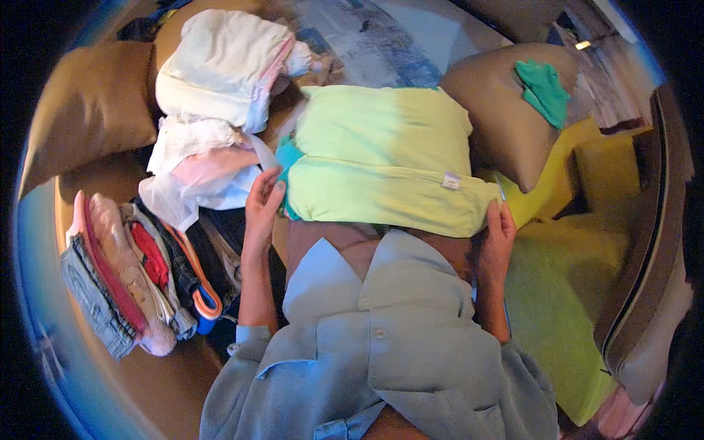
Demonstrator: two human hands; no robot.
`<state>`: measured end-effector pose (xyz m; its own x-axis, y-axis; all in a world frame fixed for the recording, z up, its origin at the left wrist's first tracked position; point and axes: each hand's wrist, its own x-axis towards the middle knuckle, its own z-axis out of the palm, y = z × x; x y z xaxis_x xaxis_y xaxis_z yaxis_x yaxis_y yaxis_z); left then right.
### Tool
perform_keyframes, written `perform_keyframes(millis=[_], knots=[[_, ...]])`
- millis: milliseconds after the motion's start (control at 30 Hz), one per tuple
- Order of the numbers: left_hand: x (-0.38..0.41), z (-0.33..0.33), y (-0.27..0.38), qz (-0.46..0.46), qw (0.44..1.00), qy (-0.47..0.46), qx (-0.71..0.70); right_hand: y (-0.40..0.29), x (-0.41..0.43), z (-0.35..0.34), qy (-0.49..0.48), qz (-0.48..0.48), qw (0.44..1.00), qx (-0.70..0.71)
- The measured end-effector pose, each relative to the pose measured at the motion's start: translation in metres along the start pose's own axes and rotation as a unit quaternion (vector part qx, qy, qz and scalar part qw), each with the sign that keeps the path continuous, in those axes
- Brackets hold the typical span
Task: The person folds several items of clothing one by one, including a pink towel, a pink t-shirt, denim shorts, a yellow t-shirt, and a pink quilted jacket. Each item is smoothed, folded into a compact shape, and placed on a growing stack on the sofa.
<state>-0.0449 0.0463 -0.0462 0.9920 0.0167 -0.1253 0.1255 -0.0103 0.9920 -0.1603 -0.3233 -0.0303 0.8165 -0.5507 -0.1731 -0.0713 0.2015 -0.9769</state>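
Note:
Across my lap lies a lime-green cloth garment point(379, 143), with its near part folded over in a wide band and a small white label on the fold. My right hand point(499, 225) pinches the near right corner of that band. At the left end my left hand point(264, 203) is against the teal cloth point(289, 181) that sticks out from beneath the lime fabric. Whether its fingers grip the cloth is unclear. The underside of the garment is hidden.
To the left are a row of folded clothes point(132, 275), a white and pink garment point(203, 159) and a cream folded bundle point(220, 66). Brown cushions point(99, 110) stand at both sides. A small green cloth point(543, 93) rests on the right cushion point(500, 110). Yellow-green fabric point(555, 308) spreads at right.

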Motion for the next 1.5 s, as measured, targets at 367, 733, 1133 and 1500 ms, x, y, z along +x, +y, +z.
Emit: perform_keyframes(millis=[367,733,1133,1500], knots=[[0.01,-0.002,0.011,-0.009,0.993,-0.115,0.03,0.025,0.018,-0.033,0.051,-0.002,0.999,-0.013],[0.004,-0.01,-0.036,-0.178,0.976,-0.106,-0.073,0.044,0.024,-0.075,0.084,-0.129,0.93,-0.335],[0.0,-0.011,-0.025,-0.139,0.881,-0.006,-0.453,-0.039,0.013,0.093,-0.117,-0.335,0.857,-0.373],[0.002,-0.042,-0.015,-0.015,0.892,0.059,-0.448,-0.014,0.012,0.111,-0.267,-0.348,0.774,-0.456]])
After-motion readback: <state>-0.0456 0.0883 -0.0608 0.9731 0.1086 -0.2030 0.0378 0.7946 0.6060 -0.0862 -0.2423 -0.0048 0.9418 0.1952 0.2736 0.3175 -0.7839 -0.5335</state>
